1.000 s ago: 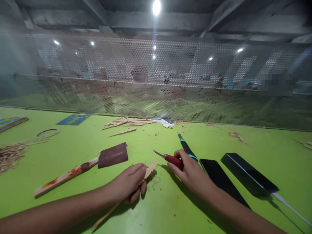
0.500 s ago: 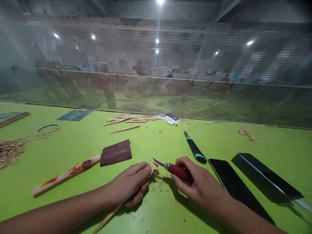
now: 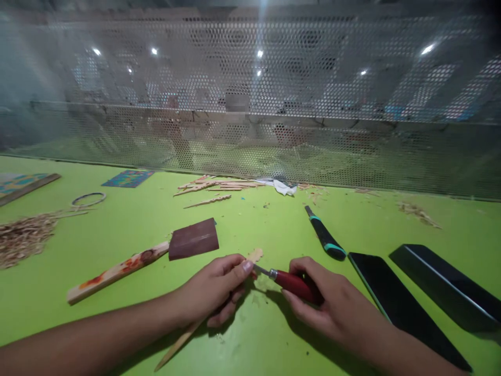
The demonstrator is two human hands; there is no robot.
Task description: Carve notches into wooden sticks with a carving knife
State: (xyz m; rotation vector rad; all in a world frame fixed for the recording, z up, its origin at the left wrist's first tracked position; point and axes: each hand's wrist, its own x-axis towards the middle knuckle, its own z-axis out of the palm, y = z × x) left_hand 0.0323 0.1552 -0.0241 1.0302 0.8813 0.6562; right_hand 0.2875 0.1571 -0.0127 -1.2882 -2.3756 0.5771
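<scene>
My left hand [image 3: 219, 287] is closed round a thin pale wooden stick [image 3: 178, 345]; its carved, knobbed end sticks out past the thumb and its pointed end reaches down toward me. In my right hand [image 3: 326, 300] is a carving knife [image 3: 295, 285] with a red handle and a metal ferrule. The blade lies against the stick beside my left thumb, its tip hidden there. Left of my hands, brown sandpaper [image 3: 193, 239] rests at the end of a stained wooden bar [image 3: 121, 270].
A black-and-teal knife [image 3: 325, 235], a phone [image 3: 403, 305] and a dark box-like object [image 3: 446, 284] lie to the right. Carved sticks [image 3: 219, 184] and white tissue [image 3: 284, 188] sit near the perforated metal screen [image 3: 242, 141]. Wood shavings [image 3: 25, 235] and a ring [image 3: 88, 199] are at left.
The knife blade has moved from above the stick's end down to beside my left thumb. The stick's carved end now shows more. The view has shifted slightly, moving the table items rightward.
</scene>
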